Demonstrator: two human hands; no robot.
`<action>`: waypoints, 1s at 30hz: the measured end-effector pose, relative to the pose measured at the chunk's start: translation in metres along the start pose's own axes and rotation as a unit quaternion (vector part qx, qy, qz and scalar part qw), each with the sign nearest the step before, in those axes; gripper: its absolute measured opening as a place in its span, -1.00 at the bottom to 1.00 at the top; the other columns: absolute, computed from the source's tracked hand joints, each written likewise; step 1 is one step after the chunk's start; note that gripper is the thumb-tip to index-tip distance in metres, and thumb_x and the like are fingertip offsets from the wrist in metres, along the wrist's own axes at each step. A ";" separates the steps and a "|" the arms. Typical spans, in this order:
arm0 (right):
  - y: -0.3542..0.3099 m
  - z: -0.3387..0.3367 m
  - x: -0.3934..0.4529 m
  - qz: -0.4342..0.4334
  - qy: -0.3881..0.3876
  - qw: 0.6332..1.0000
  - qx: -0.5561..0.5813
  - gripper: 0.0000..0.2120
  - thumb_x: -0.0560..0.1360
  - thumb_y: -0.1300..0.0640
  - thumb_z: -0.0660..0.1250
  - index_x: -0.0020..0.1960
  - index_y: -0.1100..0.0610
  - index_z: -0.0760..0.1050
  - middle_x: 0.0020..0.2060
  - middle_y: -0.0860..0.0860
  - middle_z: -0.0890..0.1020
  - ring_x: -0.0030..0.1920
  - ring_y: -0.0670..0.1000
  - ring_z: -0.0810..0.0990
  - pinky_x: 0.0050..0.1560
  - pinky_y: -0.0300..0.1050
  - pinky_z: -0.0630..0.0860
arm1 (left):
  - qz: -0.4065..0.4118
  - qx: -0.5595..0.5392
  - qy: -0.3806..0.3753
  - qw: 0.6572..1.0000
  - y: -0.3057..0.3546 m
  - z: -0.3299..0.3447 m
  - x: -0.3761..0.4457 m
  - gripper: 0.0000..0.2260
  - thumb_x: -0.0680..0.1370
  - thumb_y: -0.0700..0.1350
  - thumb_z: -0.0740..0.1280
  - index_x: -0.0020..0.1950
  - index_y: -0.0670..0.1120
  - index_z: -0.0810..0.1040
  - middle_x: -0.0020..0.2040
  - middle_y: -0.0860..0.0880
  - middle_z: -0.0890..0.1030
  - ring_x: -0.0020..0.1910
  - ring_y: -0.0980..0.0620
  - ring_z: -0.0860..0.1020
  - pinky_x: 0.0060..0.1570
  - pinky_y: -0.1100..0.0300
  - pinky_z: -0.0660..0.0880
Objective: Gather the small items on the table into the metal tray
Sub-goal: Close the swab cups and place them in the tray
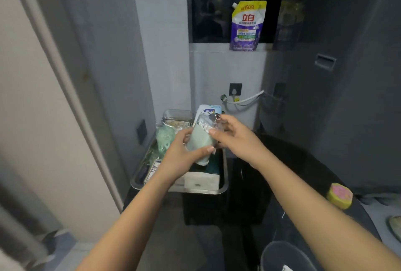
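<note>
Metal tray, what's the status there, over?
Left hand has a grip on the pale green container. Right hand holds a clear bottle. Both above the metal tray, already crowded. Nothing blocking.

Both hands raised together, fingers curled

Both bare forearms reach forward and converge. The left hand (180, 151) has its fingers curled in a grip, thumb stretched across toward the right. The right hand (234, 136) sits just beside it, fingers bent, thumb pointing left, wrist slightly higher.
</note>
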State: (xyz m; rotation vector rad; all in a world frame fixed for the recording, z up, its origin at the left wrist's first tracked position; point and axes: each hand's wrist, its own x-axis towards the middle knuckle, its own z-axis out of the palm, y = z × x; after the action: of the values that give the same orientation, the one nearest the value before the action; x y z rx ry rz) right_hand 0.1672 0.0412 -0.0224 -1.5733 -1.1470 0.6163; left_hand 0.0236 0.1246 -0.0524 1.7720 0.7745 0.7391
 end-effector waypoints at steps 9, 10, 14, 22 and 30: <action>0.005 0.063 0.078 0.028 -0.056 0.995 -0.074 -0.44 0.47 0.11 0.37 0.42 -0.10 0.29 0.00 -0.12 0.43 0.12 0.05 0.53 0.21 0.08 0.53 | -0.048 0.044 -0.041 0.997 -0.049 -0.050 0.051 -0.26 0.37 0.17 0.44 0.50 0.15 0.24 0.43 0.04 0.42 0.39 -0.02 0.40 0.39 -0.09 0.35; 0.008 0.067 0.083 0.032 -0.056 0.994 -0.088 -0.47 0.47 0.12 0.37 0.39 -0.09 0.32 -0.05 -0.13 0.44 0.08 0.03 0.53 0.20 0.08 0.53 | -0.065 0.042 -0.048 0.996 -0.056 -0.051 0.055 -0.26 0.38 0.16 0.44 0.51 0.14 0.23 0.44 0.03 0.40 0.40 -0.03 0.39 0.40 -0.09 0.34; 0.020 0.078 0.093 0.035 -0.041 0.986 -0.155 -0.55 0.44 0.10 0.41 0.30 0.01 0.40 -0.10 -0.10 0.52 0.00 -0.01 0.50 0.12 -0.05 0.53 | -0.075 0.050 -0.045 0.995 -0.071 -0.049 0.063 -0.44 0.49 -0.03 0.41 0.47 0.00 0.34 0.36 -0.01 0.50 0.33 -0.03 0.47 0.38 -0.02 0.37; 0.024 0.097 0.102 0.028 -0.014 0.933 -0.357 -0.44 0.40 -0.14 0.39 0.36 -0.08 0.35 0.18 0.09 0.56 0.27 0.15 0.38 0.16 0.00 0.46 | -0.075 0.021 0.035 0.996 -0.088 -0.048 0.070 -0.61 0.44 -0.21 0.46 0.27 -0.13 0.57 0.09 -0.04 0.65 0.01 0.08 0.59 0.04 0.27 0.50; 0.024 0.100 0.106 0.030 -0.033 0.893 -0.448 -0.48 0.52 -0.11 0.22 0.45 -0.06 0.27 0.32 0.13 0.43 0.34 0.16 0.29 0.27 -0.01 0.30 | -0.077 0.105 0.048 0.990 -0.096 -0.043 0.078 -0.82 0.44 -0.19 0.45 0.03 -0.13 0.68 -0.33 0.14 0.56 -0.32 0.17 0.49 -0.37 0.49 0.39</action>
State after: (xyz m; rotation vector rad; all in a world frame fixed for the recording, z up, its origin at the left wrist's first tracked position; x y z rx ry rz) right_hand 0.1349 0.1803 -0.0602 -2.3757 -1.5538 0.1495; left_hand 0.0218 0.2363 -0.1210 1.8484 1.0757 0.6628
